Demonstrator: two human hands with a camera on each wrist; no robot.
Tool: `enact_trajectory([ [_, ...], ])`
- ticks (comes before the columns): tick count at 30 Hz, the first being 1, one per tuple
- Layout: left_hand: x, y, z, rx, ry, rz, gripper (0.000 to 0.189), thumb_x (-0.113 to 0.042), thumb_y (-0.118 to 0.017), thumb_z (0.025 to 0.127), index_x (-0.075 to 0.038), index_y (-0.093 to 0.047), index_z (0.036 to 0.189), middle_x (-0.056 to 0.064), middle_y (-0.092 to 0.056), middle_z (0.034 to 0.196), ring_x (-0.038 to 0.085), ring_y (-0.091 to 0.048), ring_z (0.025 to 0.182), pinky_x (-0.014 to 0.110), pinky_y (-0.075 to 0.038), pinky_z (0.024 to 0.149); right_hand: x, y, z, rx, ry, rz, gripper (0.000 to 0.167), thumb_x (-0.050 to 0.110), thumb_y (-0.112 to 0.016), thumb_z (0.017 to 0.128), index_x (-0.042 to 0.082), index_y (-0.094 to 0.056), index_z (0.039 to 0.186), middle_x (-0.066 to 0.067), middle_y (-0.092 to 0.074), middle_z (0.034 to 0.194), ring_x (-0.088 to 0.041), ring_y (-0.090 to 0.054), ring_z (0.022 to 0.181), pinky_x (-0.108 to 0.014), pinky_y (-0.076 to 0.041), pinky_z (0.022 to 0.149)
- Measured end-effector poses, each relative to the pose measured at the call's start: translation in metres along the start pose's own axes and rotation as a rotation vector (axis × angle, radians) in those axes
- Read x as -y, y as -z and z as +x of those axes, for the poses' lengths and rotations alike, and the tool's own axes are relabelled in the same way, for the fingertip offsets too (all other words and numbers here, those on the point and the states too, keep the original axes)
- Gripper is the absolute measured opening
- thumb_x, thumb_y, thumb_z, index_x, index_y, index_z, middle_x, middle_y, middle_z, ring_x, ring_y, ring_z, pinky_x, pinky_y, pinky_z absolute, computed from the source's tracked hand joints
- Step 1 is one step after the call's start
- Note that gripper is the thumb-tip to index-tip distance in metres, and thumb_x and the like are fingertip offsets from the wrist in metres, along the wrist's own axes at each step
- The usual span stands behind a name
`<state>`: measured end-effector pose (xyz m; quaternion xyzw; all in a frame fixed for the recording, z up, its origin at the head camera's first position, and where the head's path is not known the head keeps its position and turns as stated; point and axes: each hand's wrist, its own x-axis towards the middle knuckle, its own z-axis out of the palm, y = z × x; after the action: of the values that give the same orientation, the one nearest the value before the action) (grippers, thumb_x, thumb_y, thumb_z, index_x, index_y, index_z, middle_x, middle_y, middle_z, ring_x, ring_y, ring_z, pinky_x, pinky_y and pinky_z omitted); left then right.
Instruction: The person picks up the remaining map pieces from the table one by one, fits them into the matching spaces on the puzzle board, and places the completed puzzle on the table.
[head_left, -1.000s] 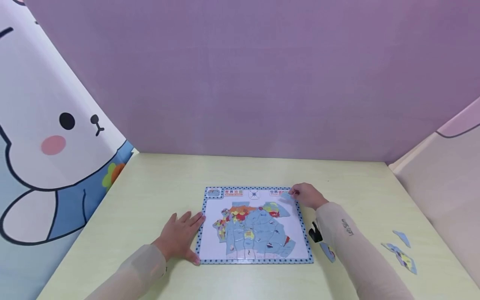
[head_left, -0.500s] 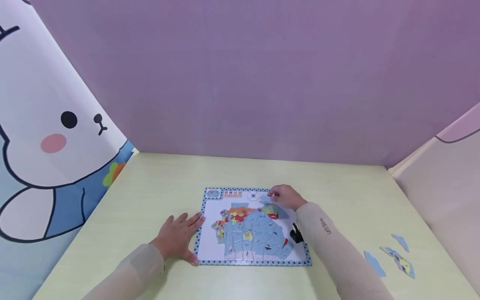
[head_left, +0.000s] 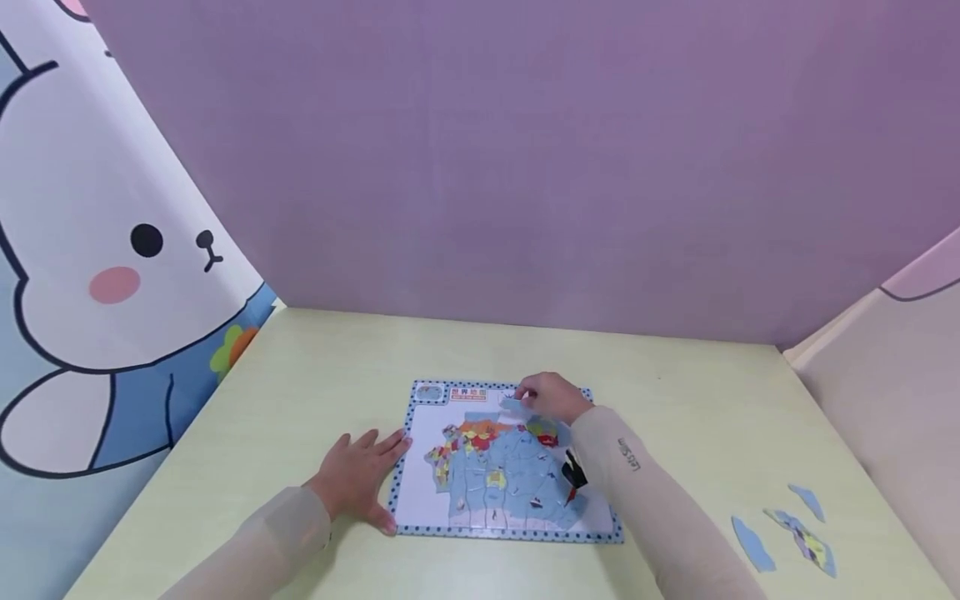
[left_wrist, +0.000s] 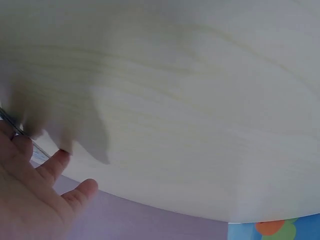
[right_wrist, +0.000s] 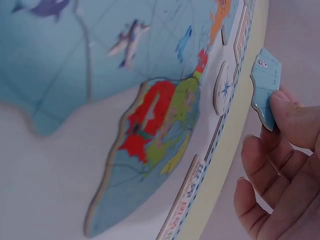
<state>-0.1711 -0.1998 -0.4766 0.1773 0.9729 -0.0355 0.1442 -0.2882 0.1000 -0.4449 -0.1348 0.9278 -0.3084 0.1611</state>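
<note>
A world map puzzle board (head_left: 420,517) with a blue dotted border lies on the table, its middle filled with joined blue and coloured pieces. My right hand (head_left: 551,397) is over the board's top edge and pinches a small blue puzzle piece (right_wrist: 265,82) between thumb and fingers. In the right wrist view a red and green map piece (right_wrist: 155,125) sits on the board near that hand. My left hand (head_left: 356,475) lies spread at the board's left edge, with fingertips and thumb on the border. The left wrist view shows its fingers (left_wrist: 57,162) stretched out.
Three loose puzzle pieces lie on the table at the right: a plain blue one (head_left: 752,543), a coloured one (head_left: 806,542) and a small blue one (head_left: 807,501). A purple backdrop (head_left: 525,167) stands behind the table (head_left: 360,350), and a cartoon-printed cloth (head_left: 75,333) hangs at the left.
My right hand has moved left along the board's top with the blue puzzle piece, from the right corner towards the compass mark. The left hand has stayed at the board's left edge.
</note>
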Motion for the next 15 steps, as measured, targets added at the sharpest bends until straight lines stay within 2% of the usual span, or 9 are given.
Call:
enact_trajectory([
  [6, 0.01, 0.003, -0.006, -0.028, -0.01, -0.014, 0.114, -0.072, -0.075, 0.055, -0.013, -0.04, 0.147, 0.002, -0.036, 0.153, 0.032, -0.025, 0.142, 0.064, -0.025, 0.105, 0.011, -0.002, 0.007, 0.008, 0.031, -0.024, 0.013, 0.005, -0.062, 0.093, 0.01, -0.071, 0.1, -0.008, -0.064, 0.113, -0.025, -0.055, 0.1, -0.043, -0.048, 0.093],
  [11, 0.011, -0.004, -0.011, -0.031, -0.015, -0.067, 0.114, -0.071, -0.076, 0.056, -0.013, -0.039, 0.147, 0.003, -0.036, 0.153, 0.036, -0.027, 0.14, 0.065, -0.028, 0.103, 0.007, -0.008, 0.01, 0.027, 0.016, -0.033, 0.013, 0.004, -0.061, 0.093, 0.01, -0.071, 0.098, -0.008, -0.064, 0.112, -0.025, -0.055, 0.1, -0.043, -0.047, 0.094],
  [15, 0.012, -0.005, -0.01, -0.028, -0.03, -0.094, 0.115, -0.073, -0.075, 0.056, -0.013, -0.038, 0.147, 0.004, -0.035, 0.153, 0.039, -0.03, 0.138, 0.066, -0.031, 0.1, 0.005, -0.009, 0.015, 0.023, 0.038, -0.076, 0.014, 0.004, -0.058, 0.095, 0.01, -0.07, 0.1, -0.008, -0.064, 0.113, -0.025, -0.056, 0.102, -0.044, -0.046, 0.095],
])
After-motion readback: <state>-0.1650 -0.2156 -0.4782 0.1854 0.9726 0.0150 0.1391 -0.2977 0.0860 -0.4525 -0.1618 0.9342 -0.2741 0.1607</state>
